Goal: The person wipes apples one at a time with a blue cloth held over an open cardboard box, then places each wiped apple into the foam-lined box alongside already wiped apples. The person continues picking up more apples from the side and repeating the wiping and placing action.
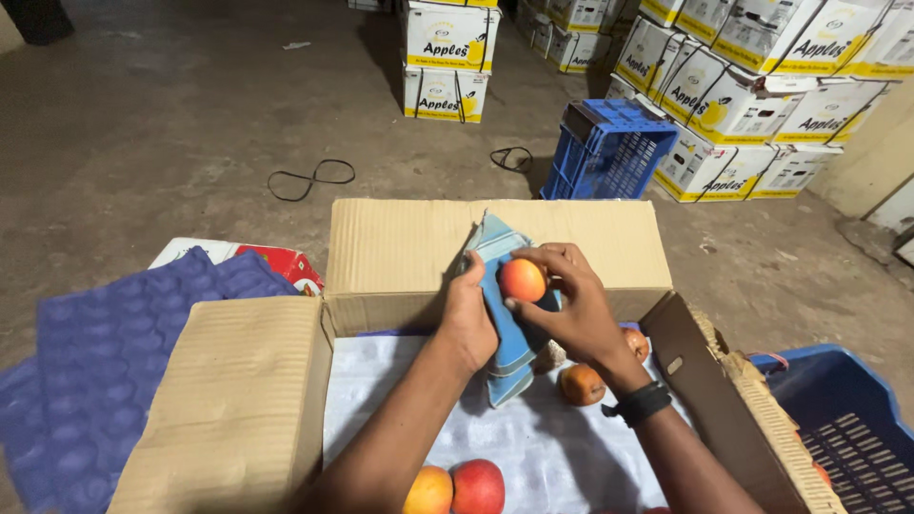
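Observation:
Over an open cardboard box (400,252), my right hand (571,309) grips a small red-orange apple (523,280) by its fingertips. The apple rests against a folded blue cloth (505,338), which my left hand (468,324) holds upright from behind. My right wrist carries a black band. White paper (533,447) lines the box floor. Loose apples lie on it: one brownish-orange (581,384) under my right wrist, one partly hidden (636,343) behind that hand, and a yellow-orange (430,491) and a red one (478,485) near the front.
Purple moulded fruit trays (105,352) lie at left beside the box flap. A blue plastic crate (847,428) sits at lower right, another (609,148) stands further back. Stacked white-and-yellow fruit cartons (752,95) line the back right. Black straps (309,178) lie on the concrete floor.

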